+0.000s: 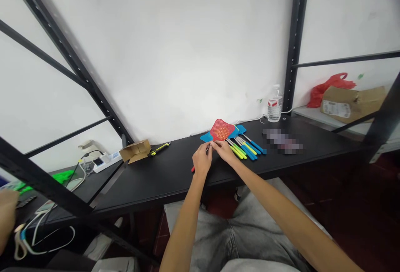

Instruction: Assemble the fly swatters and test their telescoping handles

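A red fly swatter [221, 130] is in my two hands, its mesh head pointing away and its red handle tip showing beyond my left hand. My left hand [202, 158] is closed around the shaft. Close beside it, my right hand [223, 150] has its fingers pinched together near the base of the red head. Several more fly swatters [246, 149] with blue and yellow-green handles and thin metal shafts lie fanned on the black table just to the right. Blue heads [206, 137] show partly under the red one.
On the black table [162, 176] are an open cardboard box [136, 151], a black-and-yellow cutter [161, 149], a water bottle [274, 103] and a blurred item [283, 140]. Black metal posts frame both sides. At far left a co-worker's hand [8, 218] shows near cables and a power strip [106, 161].
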Motion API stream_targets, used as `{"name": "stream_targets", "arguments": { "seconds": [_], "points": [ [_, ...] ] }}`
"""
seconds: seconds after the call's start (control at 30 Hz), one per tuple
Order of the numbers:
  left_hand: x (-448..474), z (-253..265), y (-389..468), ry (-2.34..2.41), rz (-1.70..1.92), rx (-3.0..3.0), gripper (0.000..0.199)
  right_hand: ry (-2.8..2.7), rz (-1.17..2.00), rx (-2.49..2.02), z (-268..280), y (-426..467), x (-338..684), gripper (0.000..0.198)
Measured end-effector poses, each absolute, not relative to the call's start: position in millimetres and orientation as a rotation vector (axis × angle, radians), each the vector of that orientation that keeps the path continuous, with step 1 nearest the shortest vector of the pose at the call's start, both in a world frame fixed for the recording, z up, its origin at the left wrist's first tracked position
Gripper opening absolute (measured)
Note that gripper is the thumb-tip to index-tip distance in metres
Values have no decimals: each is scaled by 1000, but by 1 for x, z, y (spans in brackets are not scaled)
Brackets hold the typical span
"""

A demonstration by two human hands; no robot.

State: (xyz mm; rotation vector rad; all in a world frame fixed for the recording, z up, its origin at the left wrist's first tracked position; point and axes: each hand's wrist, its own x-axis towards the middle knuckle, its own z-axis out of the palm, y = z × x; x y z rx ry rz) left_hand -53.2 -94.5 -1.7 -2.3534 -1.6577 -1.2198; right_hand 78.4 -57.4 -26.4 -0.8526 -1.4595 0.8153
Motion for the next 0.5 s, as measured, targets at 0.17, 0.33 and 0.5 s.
{"name": "stream_targets", "arguments": {
  "seconds": [0.17, 0.33, 0.5],
  "points": [
    [-58, -5, -94, -1639, -1231, -2354, 32, -1240, 963, -817, -33, -53, 76, 49],
    [-61, -6, -94, -1681, -1191, -2363, 32, -1163, 1003, -766, -35, -53, 80, 46],
    [-64, -7, -95, -1639, -1192, -2396, 30, -1240, 967, -781, -35, -56, 80, 44]
  ]
}}
